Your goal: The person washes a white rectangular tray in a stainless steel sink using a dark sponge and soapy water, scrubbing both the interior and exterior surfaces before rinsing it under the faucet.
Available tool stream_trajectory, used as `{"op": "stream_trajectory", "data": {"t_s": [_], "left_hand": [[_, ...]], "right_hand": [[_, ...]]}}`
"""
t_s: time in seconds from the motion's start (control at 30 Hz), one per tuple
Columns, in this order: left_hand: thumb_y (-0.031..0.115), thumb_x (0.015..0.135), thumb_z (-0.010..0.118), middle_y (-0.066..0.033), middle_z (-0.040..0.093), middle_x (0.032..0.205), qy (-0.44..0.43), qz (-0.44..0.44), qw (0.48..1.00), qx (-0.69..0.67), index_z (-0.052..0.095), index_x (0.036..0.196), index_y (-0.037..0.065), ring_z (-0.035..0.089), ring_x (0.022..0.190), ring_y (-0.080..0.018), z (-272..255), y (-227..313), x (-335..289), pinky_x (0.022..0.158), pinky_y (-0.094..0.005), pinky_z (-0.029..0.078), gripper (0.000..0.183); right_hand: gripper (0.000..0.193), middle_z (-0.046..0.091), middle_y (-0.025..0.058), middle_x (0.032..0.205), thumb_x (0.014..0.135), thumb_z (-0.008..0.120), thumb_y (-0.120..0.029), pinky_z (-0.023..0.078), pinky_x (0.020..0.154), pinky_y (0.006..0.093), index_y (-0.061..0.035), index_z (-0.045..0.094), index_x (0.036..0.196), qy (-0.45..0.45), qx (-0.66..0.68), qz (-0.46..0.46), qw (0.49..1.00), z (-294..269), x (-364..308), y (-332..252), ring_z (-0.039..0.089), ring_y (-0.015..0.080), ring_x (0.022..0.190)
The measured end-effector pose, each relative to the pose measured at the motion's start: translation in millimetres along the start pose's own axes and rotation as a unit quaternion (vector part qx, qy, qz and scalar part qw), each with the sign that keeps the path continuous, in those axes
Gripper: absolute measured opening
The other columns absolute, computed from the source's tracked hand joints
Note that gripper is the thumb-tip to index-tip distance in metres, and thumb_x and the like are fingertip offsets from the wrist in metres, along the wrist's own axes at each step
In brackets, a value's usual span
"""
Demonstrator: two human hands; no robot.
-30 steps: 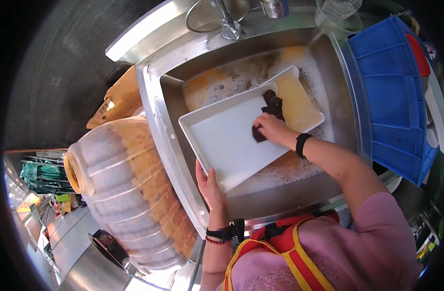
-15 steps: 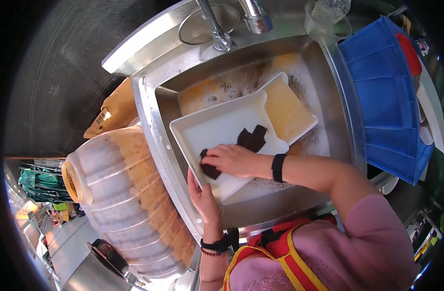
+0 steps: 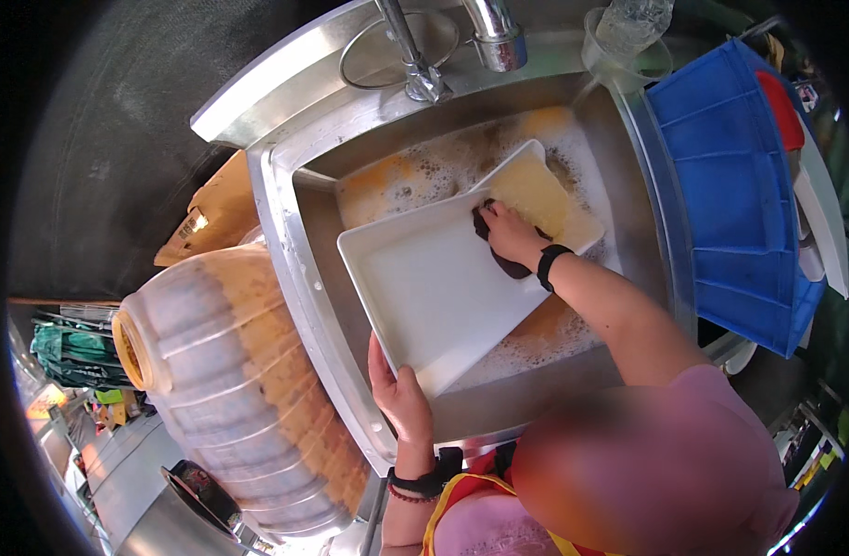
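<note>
A white rectangular tray point(image 3: 434, 287) lies tilted in the metal sink point(image 3: 283, 208). My left hand point(image 3: 403, 400) grips its near left corner, thumb inside the wall and fingers outside. On the tray's right end, my right hand point(image 3: 514, 235) presses a dark brown cloth point(image 3: 511, 269) to the surface, fingers bent over it. Beneath that end, a second white tray point(image 3: 540, 176) holds yellowish water. Foamy, brownish water point(image 3: 415, 176) surrounds both trays. The cloth is partly hidden under my right hand.
Above the sink's far side hang a tap point(image 3: 499, 42) and a metal pipe fitting point(image 3: 427, 83). A clear plastic tub point(image 3: 628, 69) stands at the far right corner. Blue crates point(image 3: 726, 185) are on the right; a large ribbed plastic barrel point(image 3: 244, 371) is on the left.
My right hand has swept the cloth from the tray's near left part to its far right end. The tray has shifted slightly right and nearer; my left hand still holds its corner.
</note>
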State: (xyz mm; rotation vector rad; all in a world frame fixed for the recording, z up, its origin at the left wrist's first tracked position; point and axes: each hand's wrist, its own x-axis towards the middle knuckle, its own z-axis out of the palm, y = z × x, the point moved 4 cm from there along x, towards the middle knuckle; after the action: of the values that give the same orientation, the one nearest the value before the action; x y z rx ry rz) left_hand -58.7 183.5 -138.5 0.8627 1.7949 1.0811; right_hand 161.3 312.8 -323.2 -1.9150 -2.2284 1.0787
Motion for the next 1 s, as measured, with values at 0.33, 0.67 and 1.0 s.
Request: {"op": "stream_trajectory", "data": {"t_s": [0.33, 0.67, 1.0], "left_hand": [[-0.011, 0.077, 0.035, -0.0153, 0.049, 0.129, 0.014, 0.021, 0.999, -0.028, 0.04, 0.132, -0.006, 0.048, 0.118, -0.0212, 1.0, 0.6, 7.5, 0.1, -0.0297, 0.036, 0.056], [-0.009, 0.08, 0.038, -0.0149, 0.049, 0.128, 0.003, 0.036, 0.999, -0.012, 0.04, 0.131, -0.005, 0.05, 0.114, -0.0197, -1.3, 7.0, 7.4, 0.096, -0.0287, 0.039, 0.051], [-0.013, 0.075, 0.036, -0.017, 0.052, 0.124, 0.038, 0.032, 0.999, 0.015, 0.04, 0.13, -0.006, 0.051, 0.114, -0.0224, -40.2, 1.4, -8.5, 0.096, -0.0297, 0.04, 0.055]], "right_hand": [[0.037, 0.047, 0.0155, 0.113, 0.077, 0.056, -0.005, 0.047, 0.078, 0.0456, -0.0013, 0.052, 0.114, -0.166, -0.149, -0.138, 0.965, 6.3, -87.2, 17.4, 0.054, 0.0341, 0.099], [0.023, 0.049, 0.0123, 0.112, 0.08, 0.056, -0.009, 0.046, 0.076, 0.0423, -0.0077, 0.059, 0.103, -0.211, -0.242, -0.248, 0.914, 16.9, -106.0, 9.8, 0.057, 0.0312, 0.093], [0.032, 0.058, 0.0145, 0.111, 0.079, 0.056, -0.021, 0.048, 0.079, 0.0449, -0.0141, 0.057, 0.11, -0.418, -0.193, -0.233, 0.856, 31.9, -176.0, 61.2, 0.058, 0.0333, 0.099]]}}
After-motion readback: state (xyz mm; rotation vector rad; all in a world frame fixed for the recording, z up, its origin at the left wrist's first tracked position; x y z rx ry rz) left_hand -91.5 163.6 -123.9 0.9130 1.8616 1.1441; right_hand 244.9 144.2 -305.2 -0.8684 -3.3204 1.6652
